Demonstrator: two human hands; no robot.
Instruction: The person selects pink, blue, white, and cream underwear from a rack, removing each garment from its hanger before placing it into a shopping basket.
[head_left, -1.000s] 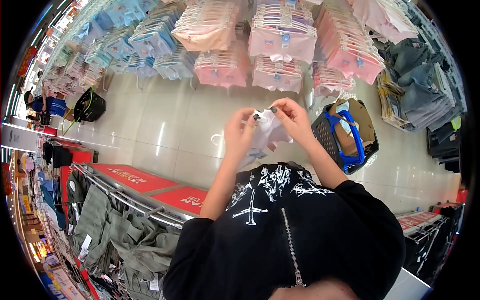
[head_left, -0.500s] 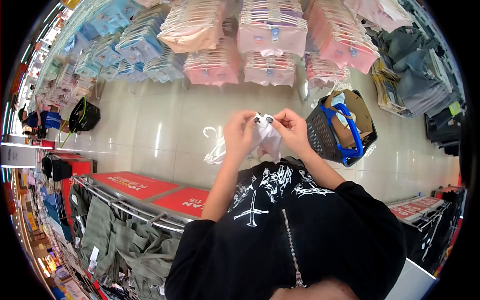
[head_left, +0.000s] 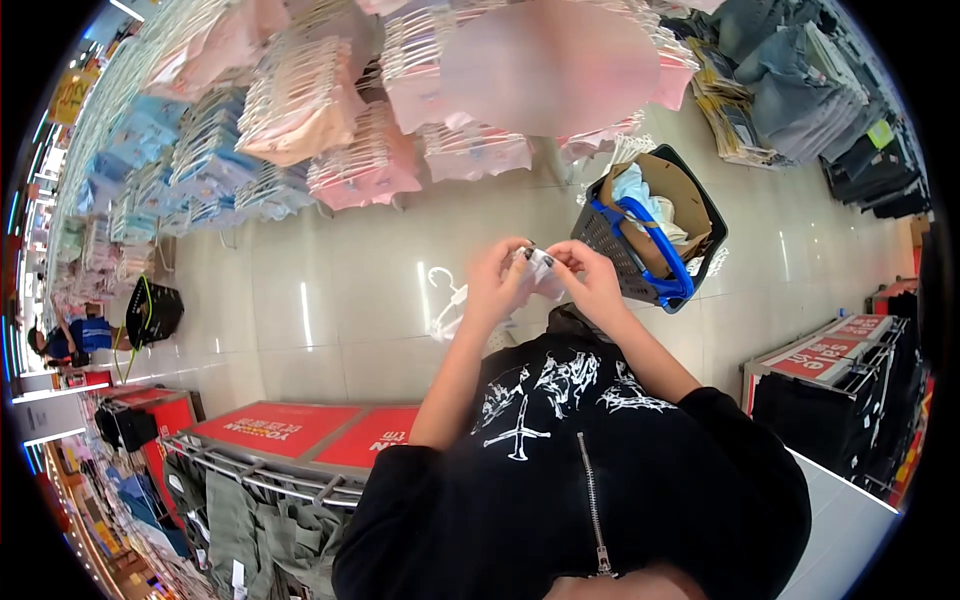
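In front of my chest, both hands pinch a small pale garment (head_left: 541, 284), whitish with a faint pink tint, and its exact kind is hard to make out. My left hand (head_left: 496, 283) is closed on its left upper edge. Opposite, my right hand (head_left: 590, 273) pinches the right upper edge, close to the left fingertips. Small dark spots show at the fingertips, too small to name. A white plastic hanger (head_left: 455, 300) hangs beside and below my left hand, its hook pointing up; what supports it is hidden behind the hand and wrist.
A black shopping basket (head_left: 612, 240) with a blue handle stands ahead to the right, holding a cardboard box (head_left: 700, 215) and cloth. Racks of pink clothes (head_left: 365, 165) and blue clothes (head_left: 205, 185) line the far side. Red-topped racks (head_left: 265, 430) stand close by. A person (head_left: 65, 340) is far left.
The garment is now more bunched between my hands, and less of it hangs down. My head view has shifted, so the racks and basket sit differently in the picture.
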